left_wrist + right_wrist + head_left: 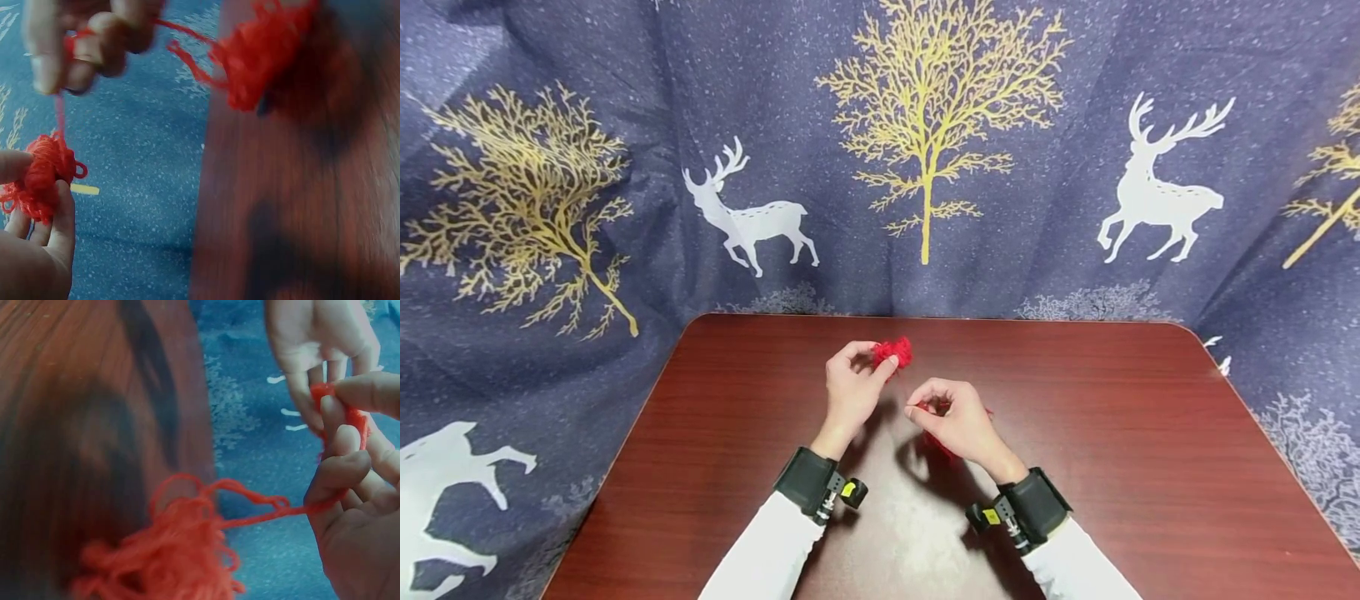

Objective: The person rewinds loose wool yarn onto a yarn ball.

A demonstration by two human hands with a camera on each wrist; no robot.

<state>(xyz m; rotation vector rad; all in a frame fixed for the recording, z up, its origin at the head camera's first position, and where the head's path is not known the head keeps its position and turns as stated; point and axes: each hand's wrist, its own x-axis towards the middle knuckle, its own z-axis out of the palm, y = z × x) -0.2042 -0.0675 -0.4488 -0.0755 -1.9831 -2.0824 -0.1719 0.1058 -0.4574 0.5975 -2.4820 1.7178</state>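
My left hand (850,392) grips a small wound ball of red yarn (897,351) between thumb and fingers, above the table's far half. From that ball a taut strand (60,119) runs up to my right hand (961,423), which pinches it between thumb and forefinger. The right hand's other fingers curl round more of the yarn (325,505). A loose, looped tangle of the same red yarn (175,556) hangs from that hand on its little-finger side. Seen from the head, the right hand hides most of this tangle.
Below both hands lies a reddish-brown wooden table (730,467) with rounded far corners. Behind its far edge hangs a dark blue curtain (880,167) printed with white deer and golden trees. Each wrist wears a black band (808,482) with a small camera (853,492).
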